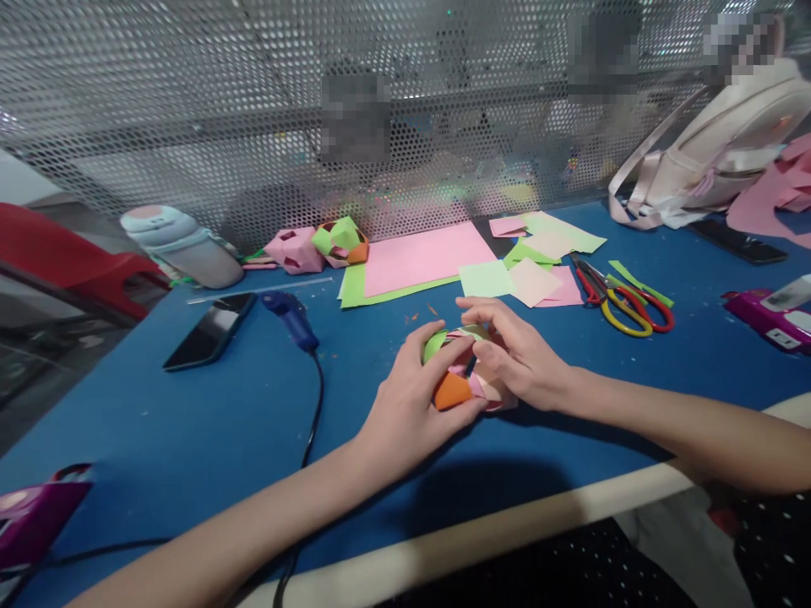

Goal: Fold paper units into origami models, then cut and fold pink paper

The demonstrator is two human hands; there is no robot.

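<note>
Near the front of the blue table, both hands are closed around a folded paper ball [454, 391] made of orange, green and pink pieces. My left hand [415, 393] wraps its left side, thumb along the front and fingers over the top. From the right, my right hand [520, 355] grips the ball's other side, its fingers curled over the upper edge. Parts of the ball are hidden under the fingers. Beyond it lie small square papers [485, 279] in pale green, peach and pink, and larger pink sheets [424, 257] over green ones.
A blue glue gun [291, 321] with a black cord and a phone [210, 332] lie left. Two finished-looking paper balls [295, 251] and a bottle [183, 245] stand behind. Scissors [624, 308] lie right, near a purple box [770, 317] and backpack [728, 152]. Perforated metal [266, 110] borders the back.
</note>
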